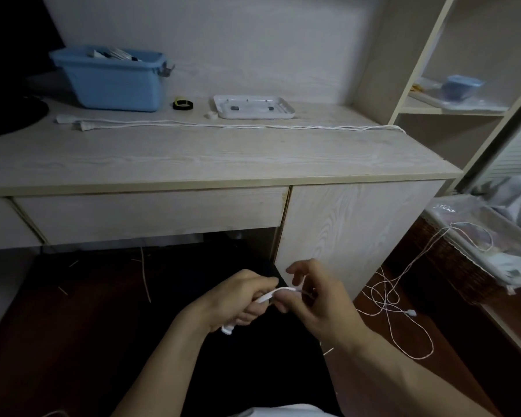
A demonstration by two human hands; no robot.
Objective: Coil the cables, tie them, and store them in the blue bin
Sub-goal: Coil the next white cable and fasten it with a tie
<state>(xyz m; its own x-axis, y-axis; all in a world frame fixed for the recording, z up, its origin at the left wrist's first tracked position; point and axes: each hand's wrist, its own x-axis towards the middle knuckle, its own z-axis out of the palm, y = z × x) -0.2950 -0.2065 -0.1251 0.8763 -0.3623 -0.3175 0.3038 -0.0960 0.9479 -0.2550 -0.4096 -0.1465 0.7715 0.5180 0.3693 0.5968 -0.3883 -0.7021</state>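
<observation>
Gripping a small white coil point(271, 294) low in the near centre, my left hand point(241, 302) is curled around the bundle while my right hand point(316, 299) pinches a strand at its right end, the other fingers lifted. I judge this to be the coiling or tying step on one cable. The bundle looks loose; if the left grip eases while the right works the end around, the loops could spring apart and need rewinding.

Right of the hands, a long thin cable point(397, 314) sprawls in tangled loops on the dark floor and runs up onto the bed edge point(475, 236). Pulling it carelessly could tighten those crossings into knots, or snag it on the bed.

Farther off, on the desk point(223, 158), another cable point(238, 126) lies stretched almost from left to right, its plugs at the left. At the far left stands the blue bin point(115, 82), already holding items, with black ties point(182, 104) just right of it and a white tray point(253, 107) beyond. The ties are well away from my hands, so reaching for one could cost me the coil.
</observation>
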